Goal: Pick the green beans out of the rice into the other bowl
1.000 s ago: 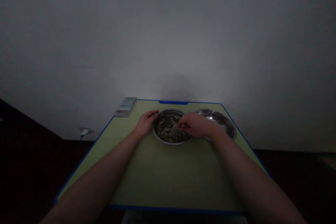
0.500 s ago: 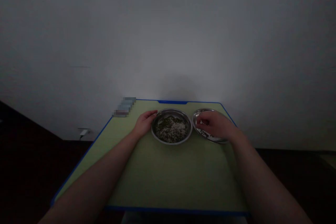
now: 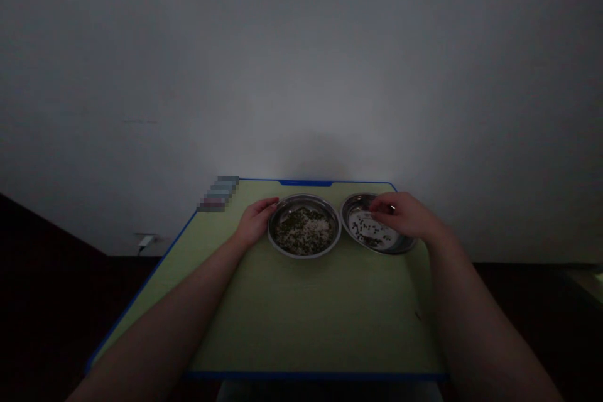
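Two round metal bowls stand side by side, their rims close together. The left bowl [image 3: 304, 256] contains white grains like rice [image 3: 316, 229] mixed with green beans [image 3: 294, 223]. My left hand [image 3: 254, 224] is at its left side, fingers along the rim and thumb side toward the bowl. Over the right part of the other bowl [image 3: 389, 252] my right hand [image 3: 405, 213] hangs with thumb and fingertips brought together in a pinch; anything between them is too small to see. Scattered dark beans [image 3: 370, 240] lie on that bowl's pale bottom.
The bowls are on a light green table [image 3: 311, 314] with a blue edge, set against a grey wall [image 3: 311, 75]. A blurred-out item [image 3: 219, 195] lies at the back left corner. A white plug [image 3: 146, 241] is in the wall at left. Light is dim.
My right hand has shifted right over the right bowl, uncovering more of its beans. My left hand stays at the left bowl. The whole view has shifted slightly.
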